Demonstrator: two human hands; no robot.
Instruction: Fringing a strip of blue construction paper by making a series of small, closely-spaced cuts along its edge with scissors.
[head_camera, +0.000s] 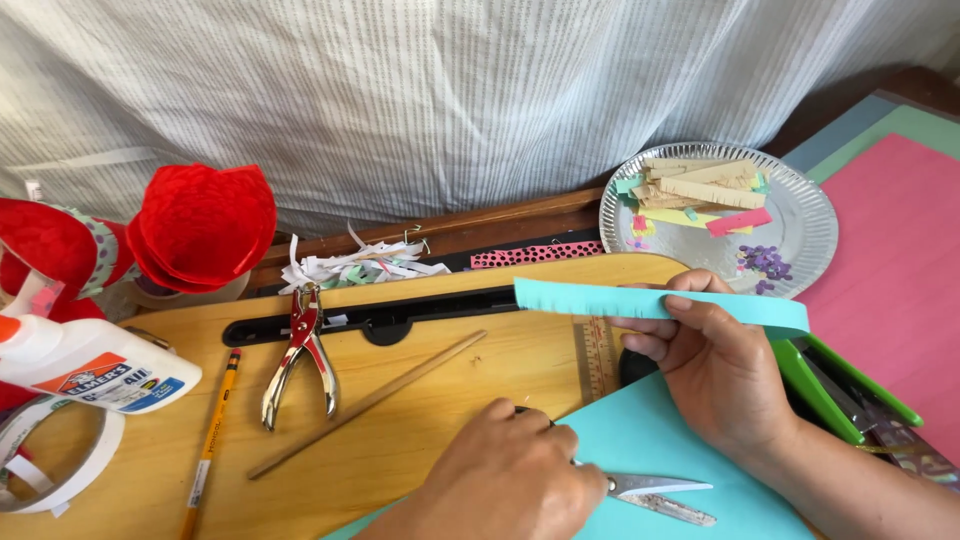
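Narrow teal paper strip (640, 302), held level above the table. Metal scissors (655, 495), blades slightly parted, lying on the teal paper sheet (660, 440).

— What lies on the left of the wooden cutting board (420, 400)?
— A white glue bottle with an orange cap (85, 365), a yellow pencil (212, 440), a metal hole punch with red grips (300, 360) and a thin wooden stick (365, 405).
— And far right?
— A silver foil plate (815, 235) holding coloured paper strips (700, 190), beside a pink paper sheet (900, 280).
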